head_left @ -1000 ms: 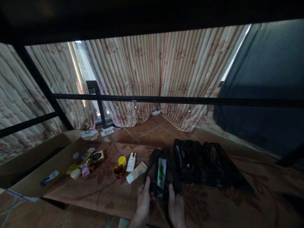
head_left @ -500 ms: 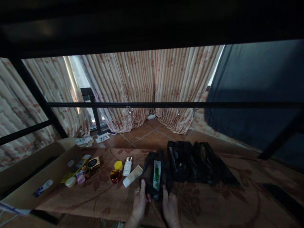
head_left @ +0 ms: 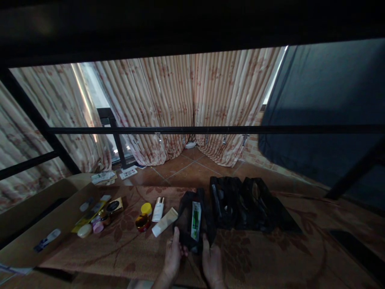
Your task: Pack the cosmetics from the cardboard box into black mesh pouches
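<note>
My left hand [head_left: 172, 255] and my right hand [head_left: 211, 261] grip the near edge of a black mesh pouch [head_left: 186, 218] lying on the patterned cloth. Inside the pouch shows a white and green tube [head_left: 195, 220]. Fingers of both hands curl onto the pouch's lower rim, one hand at each side. Just left of the pouch lie a cream tube [head_left: 164, 221] and a white bottle [head_left: 158, 209].
Two more black pouches [head_left: 240, 204] lie to the right. A yellow-lidded jar [head_left: 146, 208], an amber jar [head_left: 141, 223] and several small cosmetics [head_left: 96, 220] sit to the left by an open cardboard box [head_left: 39, 224]. A black rail [head_left: 210, 129] crosses ahead, curtains behind.
The view has shifted slightly; both hands keep their grip on the pouch, which looks a little further left in the picture. Nothing else has moved.
</note>
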Available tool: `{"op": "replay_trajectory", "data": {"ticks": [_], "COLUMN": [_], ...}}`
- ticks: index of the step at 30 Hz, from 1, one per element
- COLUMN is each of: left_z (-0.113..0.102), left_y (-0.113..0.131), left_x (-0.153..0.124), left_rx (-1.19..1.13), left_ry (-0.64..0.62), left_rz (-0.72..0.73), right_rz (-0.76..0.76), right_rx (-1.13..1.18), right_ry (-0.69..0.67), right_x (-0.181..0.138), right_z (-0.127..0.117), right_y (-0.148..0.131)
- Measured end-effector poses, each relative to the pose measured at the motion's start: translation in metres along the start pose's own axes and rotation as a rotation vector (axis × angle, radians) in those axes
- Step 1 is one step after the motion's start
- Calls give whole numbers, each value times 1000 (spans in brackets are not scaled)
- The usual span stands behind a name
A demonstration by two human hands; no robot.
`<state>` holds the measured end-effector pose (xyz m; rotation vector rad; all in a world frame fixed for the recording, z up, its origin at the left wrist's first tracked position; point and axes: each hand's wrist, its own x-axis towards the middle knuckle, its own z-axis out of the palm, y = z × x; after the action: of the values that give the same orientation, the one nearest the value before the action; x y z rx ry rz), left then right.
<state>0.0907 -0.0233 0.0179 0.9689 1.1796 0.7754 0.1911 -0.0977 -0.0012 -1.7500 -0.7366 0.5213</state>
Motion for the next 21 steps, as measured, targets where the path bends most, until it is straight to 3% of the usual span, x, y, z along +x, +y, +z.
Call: {"op": "replay_trajectory", "data": {"ticks": [7,12,18,21], "left_z": [-3,-5,-4,-2], "left_y": [5,8,6,8], "left_x": [-4,-7,-7,-8], "left_rx": [35,-2,-147,-105], "left_ry": [-7,-29,-118,-118], "left_rz": [-32,-50,-54,-41], "right_rz": [-89,-63,158,124], "right_rx": [-7,-34,-71,-11], "right_ry": [156,144,33,68], "right_x": [2,0,-3,-3], "right_z": [-2,-4,-6,-5], "right_y": [-3,0,-5,-8]}}
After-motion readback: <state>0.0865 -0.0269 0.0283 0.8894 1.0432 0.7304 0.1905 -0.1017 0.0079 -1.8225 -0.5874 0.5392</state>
